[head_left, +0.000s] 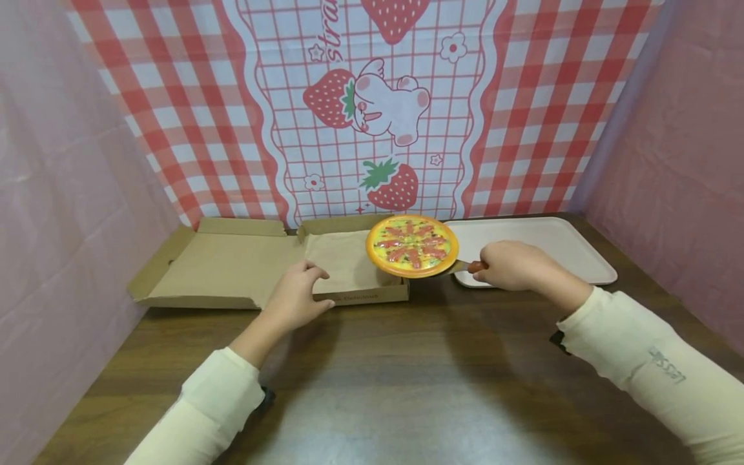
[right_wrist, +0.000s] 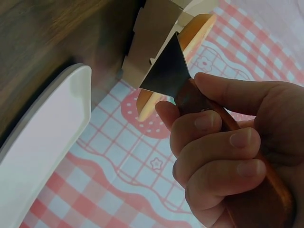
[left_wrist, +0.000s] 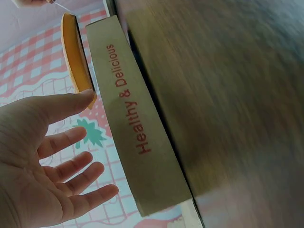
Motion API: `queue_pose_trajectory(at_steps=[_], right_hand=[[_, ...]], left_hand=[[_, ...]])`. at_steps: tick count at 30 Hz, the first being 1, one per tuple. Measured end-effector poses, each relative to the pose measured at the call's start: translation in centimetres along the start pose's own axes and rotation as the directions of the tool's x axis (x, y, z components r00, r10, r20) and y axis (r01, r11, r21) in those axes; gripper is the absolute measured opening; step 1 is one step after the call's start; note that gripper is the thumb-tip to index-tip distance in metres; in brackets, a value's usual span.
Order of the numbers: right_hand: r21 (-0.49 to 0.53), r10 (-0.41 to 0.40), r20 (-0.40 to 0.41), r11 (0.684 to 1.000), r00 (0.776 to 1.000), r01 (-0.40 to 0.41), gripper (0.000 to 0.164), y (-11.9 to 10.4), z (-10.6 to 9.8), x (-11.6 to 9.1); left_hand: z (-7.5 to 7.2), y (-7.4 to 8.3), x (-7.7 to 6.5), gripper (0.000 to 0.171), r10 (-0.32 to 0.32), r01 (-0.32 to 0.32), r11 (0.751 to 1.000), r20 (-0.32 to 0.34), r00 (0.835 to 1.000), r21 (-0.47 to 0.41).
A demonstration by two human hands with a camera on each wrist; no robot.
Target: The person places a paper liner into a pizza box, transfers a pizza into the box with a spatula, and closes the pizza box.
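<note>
My right hand [head_left: 511,266] grips the wooden handle [right_wrist: 204,107] of a spatula, whose flat metal blade [right_wrist: 168,71] lies under a toy pizza [head_left: 411,245]. The pizza has an orange crust and red toppings. It is held up over the right end of an open cardboard pizza box [head_left: 363,297], overlapping its edge in the head view. My left hand [head_left: 296,294] is beside the box's front wall, fingers spread and thumb out, holding nothing. In the left wrist view the thumb overlaps the pizza's edge [left_wrist: 76,52]. Brown paper [head_left: 337,258] lines the box.
The box's lid [head_left: 227,265] is folded out flat to the left. A white tray [head_left: 540,236] lies at the right, behind my right hand. A checked strawberry cloth [head_left: 232,129] hangs behind the wooden table [head_left: 395,387], with pink cloth on both sides.
</note>
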State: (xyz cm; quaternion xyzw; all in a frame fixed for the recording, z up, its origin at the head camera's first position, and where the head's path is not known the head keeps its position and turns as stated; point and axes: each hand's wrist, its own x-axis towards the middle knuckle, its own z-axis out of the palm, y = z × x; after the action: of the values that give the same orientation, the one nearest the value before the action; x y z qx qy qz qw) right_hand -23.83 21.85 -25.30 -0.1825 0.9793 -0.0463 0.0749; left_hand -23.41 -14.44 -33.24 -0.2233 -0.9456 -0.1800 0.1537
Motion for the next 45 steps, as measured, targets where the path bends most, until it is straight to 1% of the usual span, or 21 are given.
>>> queue_pose_trajectory(at_steps=[6,8,11,14,17,20,24,30,35,42,45], right_hand=[[0.003,0.003,-0.002,1.0,1.0,-0.003,0.025,-0.2,0.0,0.1],[0.004,0.005,-0.002,1.0,1.0,-0.005,0.025,-0.2,0.0,0.2],[0.003,0.003,-0.004,1.0,1.0,-0.003,0.024,-0.3,0.0,0.3],[-0.006,-0.013,-0.009,1.0,1.0,0.013,0.024,-0.4,0.0,0.5],[-0.011,-0.032,-0.012,0.999,0.999,0.032,0.024,-0.5,0.1,0.6],[-0.009,-0.031,-0.005,0.999,0.999,0.031,0.023,-0.7,0.1,0.7],[-0.008,-0.022,0.007,1.0,1.0,0.022,0.023,-1.0,0.1,1.0],[-0.008,-0.025,0.007,1.0,1.0,0.025,0.024,-1.2,0.3,1.2],[-0.008,-0.032,0.003,0.999,0.999,0.032,0.024,-1.4,0.3,1.4],[-0.013,-0.032,0.012,0.999,0.999,0.032,0.024,-1.8,0.3,1.6],[-0.016,-0.033,0.017,0.999,0.999,0.033,0.025,-2.0,0.3,1.6]], left_hand=[[-0.4,-0.7,-0.6,0.046,-0.074,0.074,0.997,-0.021,0.997,-0.013],[-0.5,-0.9,-0.8,0.047,-0.113,0.113,0.993,-0.028,0.993,-0.021],[-0.7,-1.3,-1.1,0.049,-0.181,0.18,0.983,-0.025,0.983,-0.041],[-0.8,-1.7,-1.3,0.05,-0.246,0.245,0.968,-0.016,0.969,-0.062],[-0.9,-2.2,-1.4,0.053,-0.286,0.284,0.956,-0.019,0.958,-0.067],[-1.1,-2.7,-1.4,0.057,-0.315,0.312,0.947,-0.022,0.949,-0.074],[-1.3,-3.3,-1.5,0.058,-0.346,0.344,0.934,-0.006,0.938,-0.099],[-1.4,-4.1,-1.5,0.065,-0.377,0.381,0.916,0.055,0.925,-0.123],[-1.4,-4.7,-1.6,0.069,-0.381,0.39,0.91,0.092,0.92,-0.138],[-1.3,-5.2,-1.6,0.066,-0.376,0.391,0.905,0.113,0.92,-0.166],[-1.2,-5.3,-1.6,0.064,-0.383,0.401,0.899,0.127,0.915,-0.178]])
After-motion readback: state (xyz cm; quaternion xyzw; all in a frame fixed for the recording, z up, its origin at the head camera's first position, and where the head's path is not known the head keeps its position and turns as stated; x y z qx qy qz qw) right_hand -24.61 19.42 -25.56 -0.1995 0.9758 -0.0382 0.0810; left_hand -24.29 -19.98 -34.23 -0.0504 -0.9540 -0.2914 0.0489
